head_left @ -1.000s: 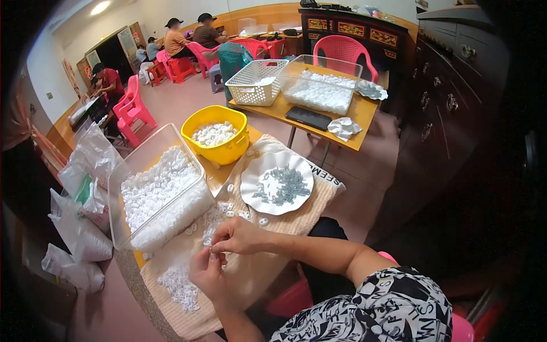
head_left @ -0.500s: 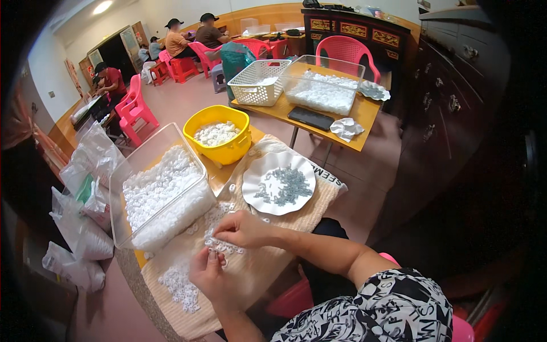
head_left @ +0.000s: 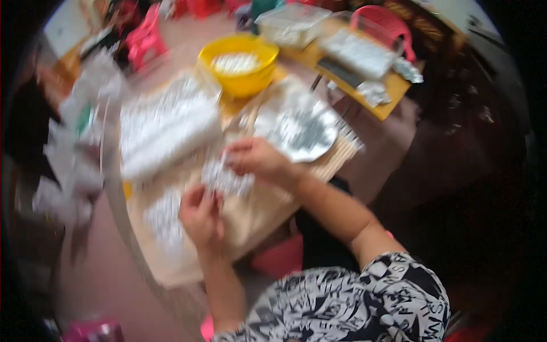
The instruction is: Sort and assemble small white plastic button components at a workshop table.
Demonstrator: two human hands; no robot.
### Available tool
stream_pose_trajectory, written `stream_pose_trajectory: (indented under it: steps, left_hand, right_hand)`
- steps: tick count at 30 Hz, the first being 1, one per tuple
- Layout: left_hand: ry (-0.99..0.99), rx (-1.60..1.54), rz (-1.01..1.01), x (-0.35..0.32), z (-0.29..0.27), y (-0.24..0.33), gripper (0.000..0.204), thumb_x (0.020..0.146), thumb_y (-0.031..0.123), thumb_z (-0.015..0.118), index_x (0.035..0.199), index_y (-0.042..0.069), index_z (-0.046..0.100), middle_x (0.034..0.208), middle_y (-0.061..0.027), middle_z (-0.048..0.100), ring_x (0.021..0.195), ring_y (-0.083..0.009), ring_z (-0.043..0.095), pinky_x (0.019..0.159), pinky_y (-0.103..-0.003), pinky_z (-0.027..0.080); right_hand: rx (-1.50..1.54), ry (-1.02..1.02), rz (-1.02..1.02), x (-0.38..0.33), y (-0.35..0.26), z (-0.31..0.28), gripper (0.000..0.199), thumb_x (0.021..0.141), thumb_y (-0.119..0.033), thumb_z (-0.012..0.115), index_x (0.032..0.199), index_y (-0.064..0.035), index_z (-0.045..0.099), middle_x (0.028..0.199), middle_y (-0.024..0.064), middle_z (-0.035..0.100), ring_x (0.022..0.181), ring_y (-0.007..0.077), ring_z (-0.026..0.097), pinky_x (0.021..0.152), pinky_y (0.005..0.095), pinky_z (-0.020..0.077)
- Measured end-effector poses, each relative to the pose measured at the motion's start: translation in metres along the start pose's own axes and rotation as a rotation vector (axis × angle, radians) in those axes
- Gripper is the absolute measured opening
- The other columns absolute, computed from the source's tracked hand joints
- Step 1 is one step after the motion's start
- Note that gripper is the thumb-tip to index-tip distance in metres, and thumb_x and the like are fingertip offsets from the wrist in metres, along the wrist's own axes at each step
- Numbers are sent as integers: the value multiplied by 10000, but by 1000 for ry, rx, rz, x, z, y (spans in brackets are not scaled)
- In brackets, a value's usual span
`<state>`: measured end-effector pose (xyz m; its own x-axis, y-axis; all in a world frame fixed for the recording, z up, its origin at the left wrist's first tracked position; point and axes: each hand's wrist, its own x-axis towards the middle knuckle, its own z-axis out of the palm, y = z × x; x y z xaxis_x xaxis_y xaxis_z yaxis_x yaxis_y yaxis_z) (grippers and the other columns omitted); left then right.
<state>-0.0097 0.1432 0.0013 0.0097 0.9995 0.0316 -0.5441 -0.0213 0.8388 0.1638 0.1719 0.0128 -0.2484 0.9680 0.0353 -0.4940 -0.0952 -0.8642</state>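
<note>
Motion blurs the whole view. My left hand [head_left: 202, 216] is closed in a pinch above the beige towel [head_left: 250, 216], between two heaps of small white plastic pieces. What its fingertips hold is too small and smeared to name. My right hand [head_left: 263, 162], also pinched closed, is over the far edge of the nearer-to-centre heap of white pieces [head_left: 228, 181]; anything in its fingers is hidden. Left of my left hand lies the other heap of white pieces [head_left: 165, 221]. Beyond my right hand, a white scalloped plate [head_left: 268, 126] holds small grey pieces [head_left: 318, 135].
A clear bin [head_left: 111, 148] full of white pieces stands at the left, with a yellow basin [head_left: 256, 73] behind it. Plastic bags [head_left: 68, 159] lie left of the table. A second table [head_left: 393, 102] at the far right bears clear containers and a dark flat object [head_left: 341, 73].
The view has swung, so the table appears higher and blurred. My hands are a little farther apart, with the right one farther from the left. Both remain pinched over the towel.
</note>
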Motion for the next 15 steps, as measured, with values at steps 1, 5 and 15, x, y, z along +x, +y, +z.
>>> stream_pose_trajectory:
  steps: [1,5,15]
  left_hand:
    - [-38,-17,-1,3,2,-3,153,770,-70,529,917,-29,532,793,-103,562,648,-177,558,553,-254,457]
    - [-57,-11,-7,4,10,5,170,779,-41,554,948,-55,551,797,-107,588,650,-167,571,561,-250,452]
    - [-94,-82,-3,-6,1,5,156,772,-39,560,925,-61,577,780,-110,600,646,-158,575,569,-248,457]
  right_hand:
    - [35,47,34,-2,-5,0,160,803,-110,589,931,-13,598,776,43,605,625,85,542,571,204,444]
    - [65,-29,104,-1,-14,6,156,821,-79,563,954,2,579,807,75,614,675,114,580,616,224,478]
    - [-45,-105,127,-8,-4,19,196,817,-101,577,980,6,591,792,41,606,671,100,567,609,206,465]
